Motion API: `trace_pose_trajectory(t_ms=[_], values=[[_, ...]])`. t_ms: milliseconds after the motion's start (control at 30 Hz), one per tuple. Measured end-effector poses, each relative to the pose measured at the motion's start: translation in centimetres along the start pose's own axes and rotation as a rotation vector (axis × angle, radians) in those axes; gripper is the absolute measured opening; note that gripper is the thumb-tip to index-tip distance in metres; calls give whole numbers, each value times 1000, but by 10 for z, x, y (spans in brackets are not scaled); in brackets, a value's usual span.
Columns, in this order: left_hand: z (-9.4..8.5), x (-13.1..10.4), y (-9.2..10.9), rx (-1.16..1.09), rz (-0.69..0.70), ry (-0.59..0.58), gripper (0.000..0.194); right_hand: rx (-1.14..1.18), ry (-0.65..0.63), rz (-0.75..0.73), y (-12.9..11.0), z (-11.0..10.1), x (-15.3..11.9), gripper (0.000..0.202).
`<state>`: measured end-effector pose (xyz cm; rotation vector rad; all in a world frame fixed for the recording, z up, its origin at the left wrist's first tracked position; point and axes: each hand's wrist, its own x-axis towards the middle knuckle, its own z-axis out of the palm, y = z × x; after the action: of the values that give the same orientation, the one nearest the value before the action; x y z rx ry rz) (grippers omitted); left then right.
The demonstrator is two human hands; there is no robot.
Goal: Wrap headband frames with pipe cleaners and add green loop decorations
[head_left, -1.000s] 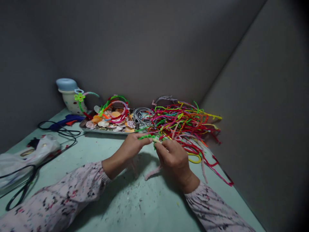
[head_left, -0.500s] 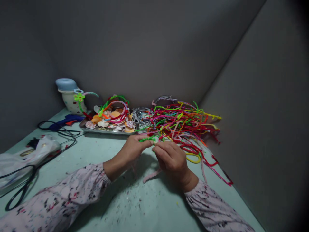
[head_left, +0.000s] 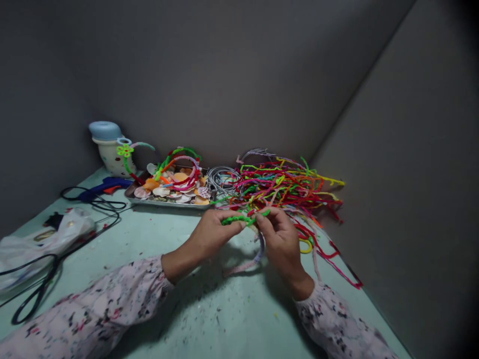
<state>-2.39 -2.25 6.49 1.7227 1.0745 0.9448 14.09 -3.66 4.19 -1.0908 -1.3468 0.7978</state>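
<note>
Here, at frame centre, your left hand (head_left: 209,233) and right hand (head_left: 281,240) meet fingertip to fingertip, wrists raised off the table (head_left: 209,319), both pinched shut on the green pipe cleaner (head_left: 239,218) just before the pipe cleaner pile (head_left: 292,187).

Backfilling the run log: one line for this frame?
left hand: pinching green pipe cleaner | right hand: pinching its other end | behind: pipe cleaner pile, shell tray

Scissors (head_left: 30,299) and plastic bag (head_left: 33,249) cut off at left edge; both sleeves cut off below.
</note>
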Motion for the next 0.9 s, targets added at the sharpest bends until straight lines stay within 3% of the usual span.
trace_pose_trajectory(t_ms=[233, 433, 500, 600, 733, 900], values=[[1, -3, 6, -10, 49, -9, 22, 484, -175, 486, 1, 1, 10, 15], [2, -6, 8, 5, 75, -30, 20, 598, -398, 827, 6, -4, 14, 5], [2, -6, 9, -3, 76, -46, 19, 612, -446, 871, 6, -6, 15, 6], [1, -6, 10, -17, 46, -57, 20, 547, -451, 783, 5, -9, 16, 16], [-1, -3, 7, -33, 50, -36, 22, 279, -306, 460, 2, -16, 21, 30], [-4, -1, 4, -6, 63, 5, 20, 66, -443, 265, -4, -24, 26, 21]])
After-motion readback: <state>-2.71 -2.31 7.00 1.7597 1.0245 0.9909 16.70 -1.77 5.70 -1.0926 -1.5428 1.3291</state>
